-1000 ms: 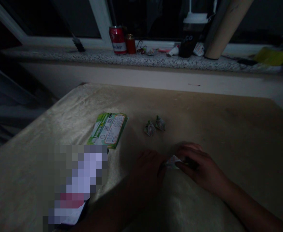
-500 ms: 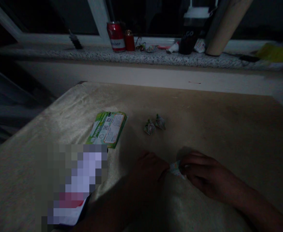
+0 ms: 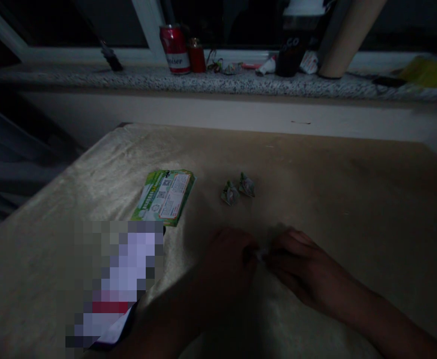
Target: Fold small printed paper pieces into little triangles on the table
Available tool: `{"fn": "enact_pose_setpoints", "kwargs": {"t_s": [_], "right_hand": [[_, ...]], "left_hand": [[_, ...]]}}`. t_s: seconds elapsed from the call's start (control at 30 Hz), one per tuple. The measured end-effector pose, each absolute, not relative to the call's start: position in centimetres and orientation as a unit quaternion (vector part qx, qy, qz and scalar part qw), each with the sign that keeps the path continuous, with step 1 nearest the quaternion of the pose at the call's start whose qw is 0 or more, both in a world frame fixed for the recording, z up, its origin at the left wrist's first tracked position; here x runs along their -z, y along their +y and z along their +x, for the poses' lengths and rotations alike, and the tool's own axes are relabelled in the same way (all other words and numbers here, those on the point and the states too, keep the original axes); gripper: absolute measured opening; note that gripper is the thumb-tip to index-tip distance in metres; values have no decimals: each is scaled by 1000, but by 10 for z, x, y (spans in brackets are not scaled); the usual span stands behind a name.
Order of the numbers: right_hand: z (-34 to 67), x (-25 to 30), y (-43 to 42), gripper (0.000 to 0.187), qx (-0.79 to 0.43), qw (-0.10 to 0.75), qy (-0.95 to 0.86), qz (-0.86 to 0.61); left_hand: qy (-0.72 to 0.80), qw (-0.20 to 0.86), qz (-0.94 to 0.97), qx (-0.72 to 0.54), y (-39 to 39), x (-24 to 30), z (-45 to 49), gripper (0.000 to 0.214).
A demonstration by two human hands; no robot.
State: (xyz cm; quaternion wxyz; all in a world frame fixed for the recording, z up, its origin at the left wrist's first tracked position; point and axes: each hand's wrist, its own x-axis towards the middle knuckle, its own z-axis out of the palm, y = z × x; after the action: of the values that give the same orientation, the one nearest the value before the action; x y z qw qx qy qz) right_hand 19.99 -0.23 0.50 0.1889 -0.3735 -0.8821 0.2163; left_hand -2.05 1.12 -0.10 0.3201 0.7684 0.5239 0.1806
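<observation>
My left hand [image 3: 227, 259] and my right hand [image 3: 296, 262] meet over the tan table [image 3: 334, 189], fingers pinched together on a small white folded paper piece [image 3: 260, 255], which is almost hidden between them. Two small folded green-and-white paper shapes [image 3: 237, 189] lie side by side on the table just beyond my hands. A green printed leaflet [image 3: 163, 196] lies flat to the left of them.
A blurred-out flat item [image 3: 117, 284] lies at the near left. On the speckled windowsill [image 3: 128, 77] behind the table stand a red can [image 3: 174, 49], a small red container [image 3: 196, 55], a dark cup [image 3: 292, 47], a cardboard tube [image 3: 343, 37] and small clutter.
My hands have closed in on each other, so the white paper piece shows far less than before. The view has tilted slightly downward.
</observation>
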Motion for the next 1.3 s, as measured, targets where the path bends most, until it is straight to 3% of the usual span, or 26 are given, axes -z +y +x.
{"fn": "enact_pose_setpoints", "kwargs": {"t_s": [0.23,0.93,1.3], "right_hand": [[199,-5,-1,19,-215,188,-883,-371],[199,-3,-5,25,-157,206,-902,-344],[195,-3,-10,36,-155,151,-899,-380]], "left_hand": [[537,282,785,-121,16,-8,-20,15],[536,275,789,-120,14,-9,-23,13],[526,278,795,-122,18,-11,-23,14]]}}
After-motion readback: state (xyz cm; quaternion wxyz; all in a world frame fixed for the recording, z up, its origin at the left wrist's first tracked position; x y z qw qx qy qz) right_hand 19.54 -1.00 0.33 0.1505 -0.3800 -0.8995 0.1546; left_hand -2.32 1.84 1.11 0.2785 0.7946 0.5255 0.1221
